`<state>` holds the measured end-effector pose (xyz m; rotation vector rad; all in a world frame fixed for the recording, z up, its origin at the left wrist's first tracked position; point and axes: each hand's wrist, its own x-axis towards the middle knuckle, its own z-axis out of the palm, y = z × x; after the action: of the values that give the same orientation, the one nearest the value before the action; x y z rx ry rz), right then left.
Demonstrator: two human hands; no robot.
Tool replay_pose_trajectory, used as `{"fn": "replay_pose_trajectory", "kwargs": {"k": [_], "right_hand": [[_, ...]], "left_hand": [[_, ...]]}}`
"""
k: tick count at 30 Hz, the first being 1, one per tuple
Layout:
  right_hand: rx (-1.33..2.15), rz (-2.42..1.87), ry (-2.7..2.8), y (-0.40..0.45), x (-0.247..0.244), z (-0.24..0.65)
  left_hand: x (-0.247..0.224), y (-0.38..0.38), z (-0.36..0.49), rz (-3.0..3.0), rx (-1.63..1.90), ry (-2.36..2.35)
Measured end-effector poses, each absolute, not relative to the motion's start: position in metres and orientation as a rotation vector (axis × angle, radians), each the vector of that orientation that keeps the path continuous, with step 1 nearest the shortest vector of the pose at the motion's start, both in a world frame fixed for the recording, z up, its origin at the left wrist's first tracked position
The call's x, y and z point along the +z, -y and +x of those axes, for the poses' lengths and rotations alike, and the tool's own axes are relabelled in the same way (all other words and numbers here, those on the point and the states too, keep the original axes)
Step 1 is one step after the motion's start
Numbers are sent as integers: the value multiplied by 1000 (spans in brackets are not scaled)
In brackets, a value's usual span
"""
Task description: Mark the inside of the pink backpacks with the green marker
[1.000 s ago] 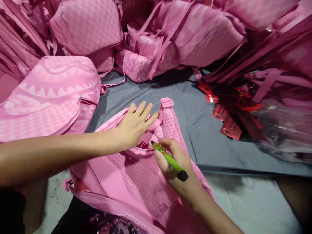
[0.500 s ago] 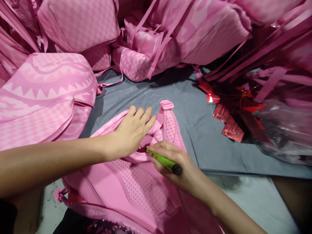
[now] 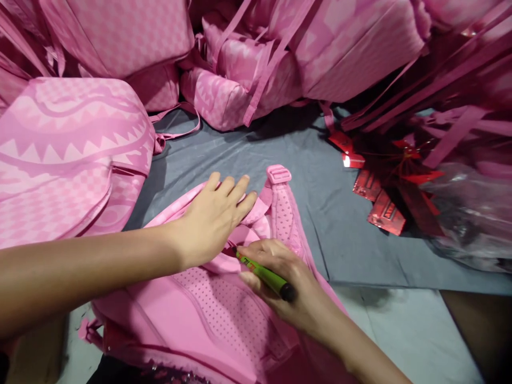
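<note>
At ten o'clock from the left hand (image 3: 212,221) sits a printed bag (image 3: 76,144), likely kept aside for working room. That hand lies spread over the pink bag (image 3: 224,306), closed on nothing visible, seemingly to steady it. The bag stretches from mid-view down to six o'clock: plain and slack, with dotted mesh. The right hand (image 3: 294,277) is clamped on a green marker (image 3: 266,274), tip towards ten o'clock, probably to reach the bag's opening. At two o'clock from it lie red tags (image 3: 386,213).
</note>
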<state>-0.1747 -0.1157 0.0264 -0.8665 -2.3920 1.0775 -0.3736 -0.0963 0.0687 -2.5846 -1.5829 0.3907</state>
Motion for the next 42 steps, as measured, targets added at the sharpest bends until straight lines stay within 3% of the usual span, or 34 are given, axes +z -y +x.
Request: {"fn": "replay_pose_trajectory", "kwargs": {"k": [18, 42], "right_hand": [[905, -968, 2296, 122, 28, -193], [927, -1063, 2484, 119, 42, -199]], "left_hand": [[68, 94, -370, -2607, 419, 1608], [67, 96, -371, -2582, 450, 1589]]}}
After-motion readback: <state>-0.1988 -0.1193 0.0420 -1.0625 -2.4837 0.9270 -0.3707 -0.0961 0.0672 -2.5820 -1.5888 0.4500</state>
